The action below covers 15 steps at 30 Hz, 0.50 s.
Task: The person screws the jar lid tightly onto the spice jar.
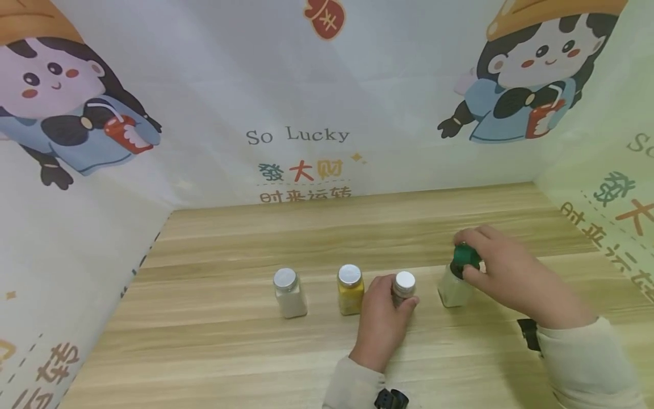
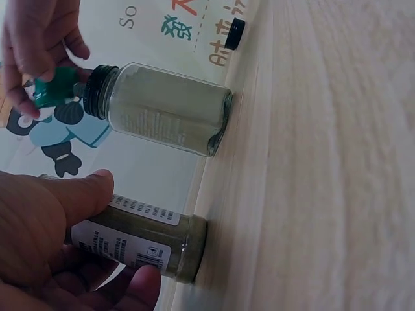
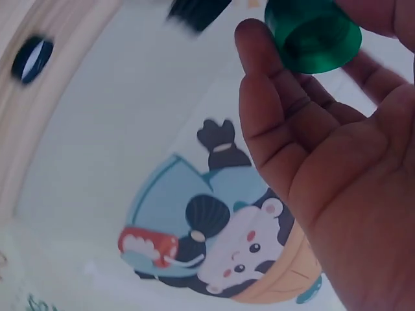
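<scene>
My right hand (image 1: 513,278) pinches a green cap (image 1: 465,255) between thumb and fingers. In the right wrist view the cap's hollow side (image 3: 318,39) shows. Just below the cap stands a clear glass bottle (image 2: 168,107) with a black ring round its neck and pale contents. In the left wrist view the cap sits at the bottle's mouth; I cannot tell whether they touch. My left hand (image 1: 382,326) grips a round spice jar (image 2: 191,249) with a silvery-white lid (image 1: 405,280), a barcode label and greenish-brown contents. That jar is upright beside the bottle.
Left of my left hand stand a jar of yellow powder (image 1: 350,295) and a jar of white powder (image 1: 291,300), both silver-lidded. A small black cap (image 2: 235,34) lies on the wooden tabletop (image 1: 230,363) beyond the bottle. Printed cloth walls (image 1: 214,85) enclose the back and sides.
</scene>
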Each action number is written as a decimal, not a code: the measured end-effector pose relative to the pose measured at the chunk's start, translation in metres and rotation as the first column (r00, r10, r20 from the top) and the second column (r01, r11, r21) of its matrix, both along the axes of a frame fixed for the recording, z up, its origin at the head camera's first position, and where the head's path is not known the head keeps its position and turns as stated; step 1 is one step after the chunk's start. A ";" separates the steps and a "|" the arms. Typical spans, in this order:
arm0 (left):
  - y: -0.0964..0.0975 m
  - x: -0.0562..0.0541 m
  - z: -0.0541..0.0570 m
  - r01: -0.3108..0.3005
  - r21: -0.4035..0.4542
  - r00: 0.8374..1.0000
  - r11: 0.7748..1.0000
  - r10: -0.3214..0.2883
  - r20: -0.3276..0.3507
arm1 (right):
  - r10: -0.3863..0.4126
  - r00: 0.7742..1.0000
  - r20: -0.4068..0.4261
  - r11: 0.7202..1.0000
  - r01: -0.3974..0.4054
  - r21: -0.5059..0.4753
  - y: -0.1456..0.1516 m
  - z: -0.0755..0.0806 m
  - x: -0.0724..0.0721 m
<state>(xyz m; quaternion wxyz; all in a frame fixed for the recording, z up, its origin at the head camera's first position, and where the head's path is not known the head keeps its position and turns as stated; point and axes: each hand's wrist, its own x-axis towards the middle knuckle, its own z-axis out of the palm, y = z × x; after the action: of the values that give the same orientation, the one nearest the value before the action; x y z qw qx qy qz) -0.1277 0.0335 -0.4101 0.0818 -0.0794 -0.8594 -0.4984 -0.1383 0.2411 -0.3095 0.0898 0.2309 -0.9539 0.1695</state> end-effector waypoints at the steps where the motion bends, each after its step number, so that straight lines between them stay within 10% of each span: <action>1: 0.000 0.000 0.000 0.002 0.001 1.000 1.000 -0.002 0.006 | 0.015 1.000 -0.001 1.000 -0.015 -0.006 -0.005 0.000 0.001; 15: -0.001 -0.001 0.000 0.013 -0.004 0.999 1.000 -0.013 0.031 | 0.006 0.995 0.100 0.977 0.015 -0.211 -0.042 -0.006 0.010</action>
<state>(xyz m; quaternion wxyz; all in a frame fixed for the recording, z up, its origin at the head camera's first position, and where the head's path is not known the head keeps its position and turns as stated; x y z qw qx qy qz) -0.1287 0.0321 -0.4096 0.0652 -0.0775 -0.8611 -0.4982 -0.1286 0.1991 -0.3157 0.0665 0.2093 -0.9342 0.2811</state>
